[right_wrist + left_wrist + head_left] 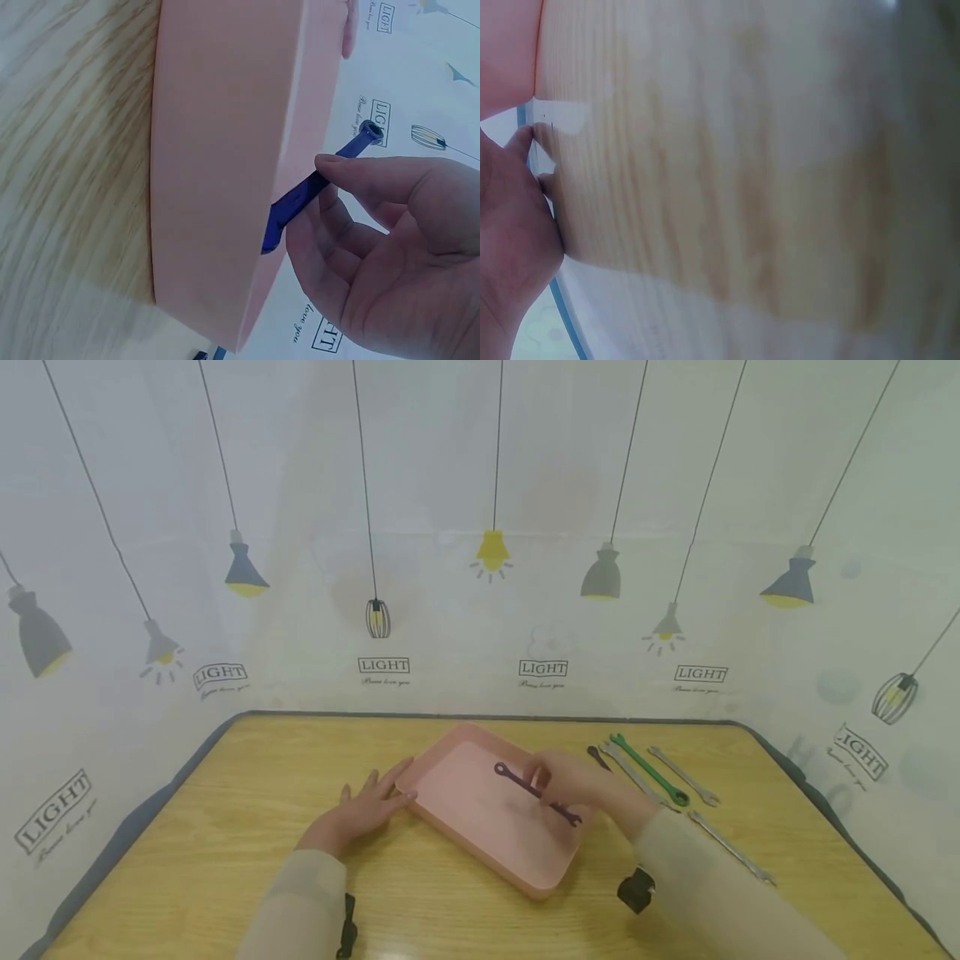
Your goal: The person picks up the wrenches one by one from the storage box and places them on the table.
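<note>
A pink rectangular tray [457,797] lies angled on the wooden table. Over its right half, my right hand [564,779] pinches a dark blue combination wrench [517,780] by the middle of the shank. The ring end points toward the far left and the open end toward the near right. In the right wrist view, thumb and fingertips hold the wrench [301,195], whose lower end dips behind the tray wall [217,165]. My left hand [367,810] has its fingers spread and touches the tray's left corner; only its palm side [514,217] shows in the left wrist view.
Right of the tray lie a green wrench [651,769], a short silver wrench [684,774], a longer silver wrench [632,768] and a dark wrench [597,757], partly covered. Another silver wrench [731,847] lies nearer, beside my right sleeve. A lamp-printed curtain [450,610] surrounds the table.
</note>
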Action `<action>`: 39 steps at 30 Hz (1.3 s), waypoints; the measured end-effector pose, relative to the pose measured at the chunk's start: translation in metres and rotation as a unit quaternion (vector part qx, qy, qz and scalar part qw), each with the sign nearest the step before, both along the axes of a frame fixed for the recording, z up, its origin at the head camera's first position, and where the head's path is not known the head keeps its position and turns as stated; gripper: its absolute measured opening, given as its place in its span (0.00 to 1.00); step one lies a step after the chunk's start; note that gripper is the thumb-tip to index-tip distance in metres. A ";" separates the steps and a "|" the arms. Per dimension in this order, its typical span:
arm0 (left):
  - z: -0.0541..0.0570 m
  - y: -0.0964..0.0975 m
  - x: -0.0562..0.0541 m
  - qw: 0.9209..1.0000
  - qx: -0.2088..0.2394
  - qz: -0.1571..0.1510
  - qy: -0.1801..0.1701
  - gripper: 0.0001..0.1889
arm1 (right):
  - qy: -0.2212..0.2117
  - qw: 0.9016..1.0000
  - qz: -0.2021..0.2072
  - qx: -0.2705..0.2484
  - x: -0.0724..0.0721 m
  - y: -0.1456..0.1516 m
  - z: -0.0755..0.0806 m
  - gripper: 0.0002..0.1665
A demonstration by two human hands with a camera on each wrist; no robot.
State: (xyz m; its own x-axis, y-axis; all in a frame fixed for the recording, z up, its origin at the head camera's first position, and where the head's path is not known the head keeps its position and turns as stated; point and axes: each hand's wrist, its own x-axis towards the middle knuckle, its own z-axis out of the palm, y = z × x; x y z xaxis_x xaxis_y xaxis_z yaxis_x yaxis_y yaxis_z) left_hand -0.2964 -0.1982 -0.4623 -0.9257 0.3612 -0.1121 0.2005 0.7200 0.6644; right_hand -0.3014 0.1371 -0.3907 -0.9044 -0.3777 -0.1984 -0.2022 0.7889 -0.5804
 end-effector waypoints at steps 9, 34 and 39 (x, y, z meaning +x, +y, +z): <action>0.003 0.002 0.001 1.000 -0.003 0.006 -0.001 0.37 | 0.027 1.000 0.001 0.010 0.004 0.020 0.008 0.15; 0.001 0.000 -0.001 1.000 0.003 -0.003 0.010 0.39 | 0.080 0.996 0.039 0.025 0.036 0.113 0.052 0.14; 0.000 0.000 -0.001 1.000 -0.004 0.001 -0.003 0.39 | 0.096 0.994 0.049 0.031 0.044 0.137 0.049 0.12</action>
